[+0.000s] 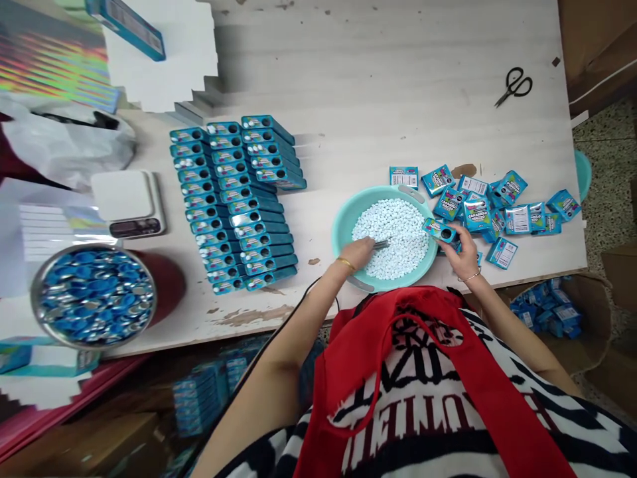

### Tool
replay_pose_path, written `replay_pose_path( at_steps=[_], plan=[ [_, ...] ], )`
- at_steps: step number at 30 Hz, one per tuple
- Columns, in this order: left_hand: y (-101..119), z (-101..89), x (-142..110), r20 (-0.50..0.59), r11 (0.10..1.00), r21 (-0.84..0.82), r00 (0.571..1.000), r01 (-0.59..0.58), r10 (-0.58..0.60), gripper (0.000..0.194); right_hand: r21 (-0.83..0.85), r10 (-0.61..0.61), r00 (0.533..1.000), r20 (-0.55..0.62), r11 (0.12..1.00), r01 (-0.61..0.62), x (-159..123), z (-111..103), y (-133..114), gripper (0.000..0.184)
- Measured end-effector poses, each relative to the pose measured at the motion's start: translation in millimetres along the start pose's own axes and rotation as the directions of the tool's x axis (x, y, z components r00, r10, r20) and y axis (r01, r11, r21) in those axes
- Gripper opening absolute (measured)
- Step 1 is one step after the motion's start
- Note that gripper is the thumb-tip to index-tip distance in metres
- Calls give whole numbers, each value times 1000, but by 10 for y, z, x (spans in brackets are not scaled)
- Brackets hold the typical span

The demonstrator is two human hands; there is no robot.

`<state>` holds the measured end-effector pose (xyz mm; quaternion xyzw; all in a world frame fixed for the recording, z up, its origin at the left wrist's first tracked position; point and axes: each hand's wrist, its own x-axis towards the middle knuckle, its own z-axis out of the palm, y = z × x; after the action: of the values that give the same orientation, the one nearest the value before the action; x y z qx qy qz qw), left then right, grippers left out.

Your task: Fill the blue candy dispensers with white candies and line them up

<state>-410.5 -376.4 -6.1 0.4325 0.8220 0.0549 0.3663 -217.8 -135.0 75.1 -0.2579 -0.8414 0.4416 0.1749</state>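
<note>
A turquoise basin (343, 222) full of small white candies (398, 219) stands at the table's front edge. Over its left side my left hand (357, 254) is closed on a small metal scoop (381, 245), whose tip is among the candies. My right hand (464, 253) grips a small blue candy box (438, 230) by its end, above the basin's right rim. A dark round opening shows at the box's near end. Loose blue candy packets (476, 214) lie in a heap just beyond my right hand.
Left of the basin, blue boxes (259, 226) stand in stacked rows. Farther left are a white scale (127, 199) and a metal pot (152, 292) of blue-and-silver pieces. Black scissors (515, 86) lie at the far right. Below the table's right edge, a container (594, 325) holds more packets.
</note>
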Motion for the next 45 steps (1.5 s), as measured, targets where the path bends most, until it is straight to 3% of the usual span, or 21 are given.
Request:
replay_pose_path(
  at_steps=[6, 11, 16, 21, 24, 29, 33, 36, 38, 41, 43, 45],
  plan=[
    [361, 350, 408, -79, 983, -146, 992, -110, 99, 37, 30, 26, 999, -48, 999, -24, -29, -49, 51, 39],
    [291, 291, 258, -121, 967, -212, 986, -143, 119, 37, 43, 4, 996, -91, 999, 0, -33, -50, 80, 41],
    [187, -164, -211, -279, 929, -250, 939, -274, 201, 36, -59, -114, 993, -36, 992, 112, 3, -12, 30, 37],
    [281, -760, -591, -330, 924, -107, 890, -368, 316, 36, -121, -271, 957, 106, 952, 283, 27, 198, 23, 34],
    [447, -1047, -708, -257, 947, 39, 912, -320, 319, 32, -111, -331, 928, 171, 929, 352, 26, 353, 21, 37],
    [889, -1429, -847, -124, 942, 298, 973, -152, 196, 25, -73, -377, 903, 207, 914, 398, 13, 480, -14, 42],
    [1254, -1614, -954, -63, 897, 431, 989, -96, 137, 22, -65, -372, 899, 231, 916, 396, -5, 508, -36, 43],
    [1354, -1660, -1009, -68, 884, 459, 989, -87, 132, 23, -62, -368, 903, 220, 919, 389, -20, 533, -19, 43],
    [1257, -1636, -1002, -105, 895, 439, 985, -75, 134, 23, -51, -355, 911, 211, 926, 373, -26, 541, 7, 41],
    [847, -1464, -866, -212, 940, 342, 975, 7, 70, 29, -18, -332, 925, 183, 940, 341, -28, 514, 48, 39],
    [486, -1239, -676, -228, 961, 263, 973, 85, -23, 30, 0, -314, 936, 160, 948, 318, -28, 472, 65, 39],
    [178, -948, -428, -156, 965, 218, 981, 149, -116, 28, 4, -289, 946, 144, 957, 291, -26, 418, 69, 38]
  ],
)
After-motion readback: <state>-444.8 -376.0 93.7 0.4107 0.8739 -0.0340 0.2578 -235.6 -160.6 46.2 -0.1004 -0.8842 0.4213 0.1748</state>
